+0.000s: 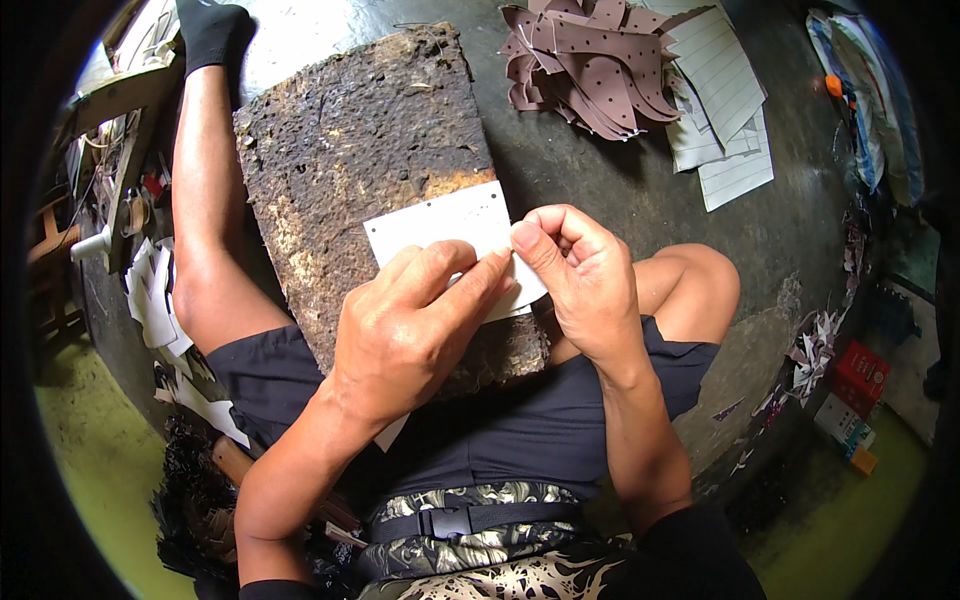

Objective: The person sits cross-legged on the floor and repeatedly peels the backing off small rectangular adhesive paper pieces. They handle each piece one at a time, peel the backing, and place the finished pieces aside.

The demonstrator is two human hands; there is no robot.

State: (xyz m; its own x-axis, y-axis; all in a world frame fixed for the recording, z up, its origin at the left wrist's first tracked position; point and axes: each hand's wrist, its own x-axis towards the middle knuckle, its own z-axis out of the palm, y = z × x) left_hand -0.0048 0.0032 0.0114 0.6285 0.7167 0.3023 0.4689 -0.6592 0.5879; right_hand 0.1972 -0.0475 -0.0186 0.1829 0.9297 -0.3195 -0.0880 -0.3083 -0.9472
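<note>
Your left hand (405,325), half-curled, lays its fingers on the white sheet (465,214), likely steadying it on the near right part of the rough board (345,140), its backing. Your right hand (585,270) pinches closed at the sheet's right edge; whether either hand grips it is hidden.

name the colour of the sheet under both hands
The sheet is white with small dark dots, clearest in the head view.

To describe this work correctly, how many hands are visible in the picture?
2: the left hand lies over the white sheet, the right hand is at the sheet's right edge. I see no others.
</note>
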